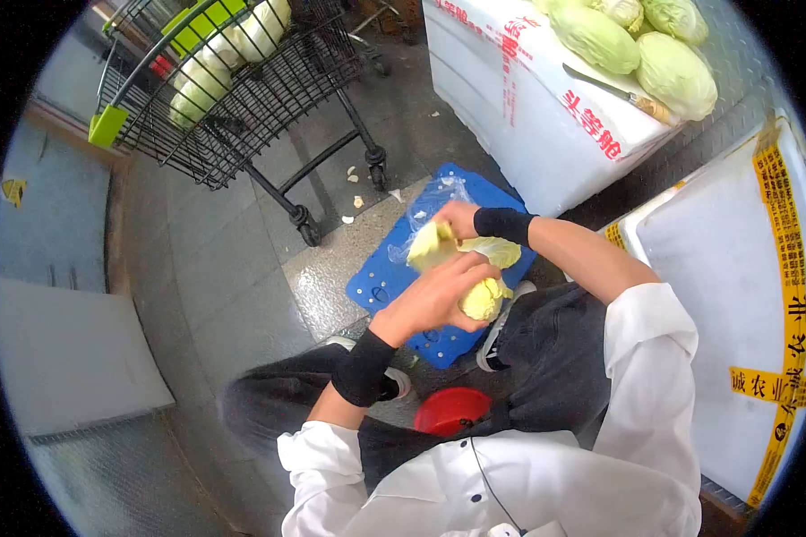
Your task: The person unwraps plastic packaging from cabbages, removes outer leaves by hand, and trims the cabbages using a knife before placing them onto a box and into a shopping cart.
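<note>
My left hand (441, 288) is closed around a pale green cabbage (482, 302), held over a blue plastic board (376, 273) on the floor. My right hand (458, 220) is just beyond it, fingers closed on a loose-looking cabbage leaf (432, 243), whose lower edge is blurred. Another wide pale leaf (498, 251) shows beside the cabbage, under my right wrist; whether it is still attached I cannot tell. Crumpled clear plastic film (448, 192) lies on the board's far part. Both wrists wear black bands.
A black wire shopping cart (242, 116) holding several cabbages stands front left. At the upper right, a white foam box (501, 98) carries more cabbages (676, 76) and a knife (613, 89). Another taped white box (716, 295) is at my right. A red stool (450, 412) is beneath me.
</note>
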### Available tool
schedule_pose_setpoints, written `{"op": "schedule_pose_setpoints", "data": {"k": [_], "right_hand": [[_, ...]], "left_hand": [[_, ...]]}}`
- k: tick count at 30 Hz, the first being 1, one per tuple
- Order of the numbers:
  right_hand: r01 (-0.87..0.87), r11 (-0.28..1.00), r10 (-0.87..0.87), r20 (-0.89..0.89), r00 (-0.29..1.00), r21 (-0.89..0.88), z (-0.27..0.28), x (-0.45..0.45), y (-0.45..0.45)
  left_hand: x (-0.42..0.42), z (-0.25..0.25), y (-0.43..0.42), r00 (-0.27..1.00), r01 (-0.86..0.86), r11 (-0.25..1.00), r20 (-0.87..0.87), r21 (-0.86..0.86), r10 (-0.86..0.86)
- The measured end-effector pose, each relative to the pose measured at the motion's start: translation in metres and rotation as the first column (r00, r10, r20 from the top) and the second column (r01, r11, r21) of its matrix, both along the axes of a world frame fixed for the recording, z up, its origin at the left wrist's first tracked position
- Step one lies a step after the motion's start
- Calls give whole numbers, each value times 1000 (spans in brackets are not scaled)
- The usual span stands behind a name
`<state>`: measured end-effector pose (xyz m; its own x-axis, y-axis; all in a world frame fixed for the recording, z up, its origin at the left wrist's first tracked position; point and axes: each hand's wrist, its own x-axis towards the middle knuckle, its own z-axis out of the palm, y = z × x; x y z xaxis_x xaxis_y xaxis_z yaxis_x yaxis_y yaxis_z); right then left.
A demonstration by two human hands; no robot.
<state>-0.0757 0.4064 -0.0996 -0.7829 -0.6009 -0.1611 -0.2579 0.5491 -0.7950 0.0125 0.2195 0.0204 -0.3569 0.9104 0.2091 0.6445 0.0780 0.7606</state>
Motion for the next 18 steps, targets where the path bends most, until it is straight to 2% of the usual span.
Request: {"op": "schedule_pose_setpoints", "data": {"k": [1,3,4,6,7,8,9,10,11,13,16,18], "right_hand": [[172,981,-180,95,979,89,-2,2,3],[457,836,-529,227,817,303,-4,5,7],[423,744,-505,21,863,517,-4,5,7],[254,697,-406,76,911,671,-42,2,25],[166,661,-357,112,927,732,-46,4,31],[256,722,-558,324,764,643,-52,11,37],[362,743,-661,534,527,563,-44,21,39],[366,809,-588,652,479,461,-57,25,43],[362,790,-611,591,527,495,-70,24,40],[361,742,-645,454,615,565,-52,29,22],[286,702,-634,389,669,652,-64,32,14],[266,679,-617,334,713,685,-62,37,15]], "left_hand": [[1,-1,0,999,-22,1000,-37,17,22],[1,-1,0,992,-62,997,-110,55,67],[0,-3,-2,982,-162,981,-80,109,171],[-9,-14,-12,931,-357,912,-5,200,365],[-16,-19,-19,899,-438,875,90,207,429],[-24,-22,-25,865,-501,839,145,211,480],[-29,-26,-31,823,-565,797,201,211,530],[-35,-31,-38,797,-601,774,221,200,561],[-40,-39,-45,769,-635,747,242,194,591],[-47,-61,-56,691,-717,677,300,166,658],[-47,-96,-67,557,-810,578,443,103,702],[-41,-107,-71,492,-856,512,422,74,762]]}}
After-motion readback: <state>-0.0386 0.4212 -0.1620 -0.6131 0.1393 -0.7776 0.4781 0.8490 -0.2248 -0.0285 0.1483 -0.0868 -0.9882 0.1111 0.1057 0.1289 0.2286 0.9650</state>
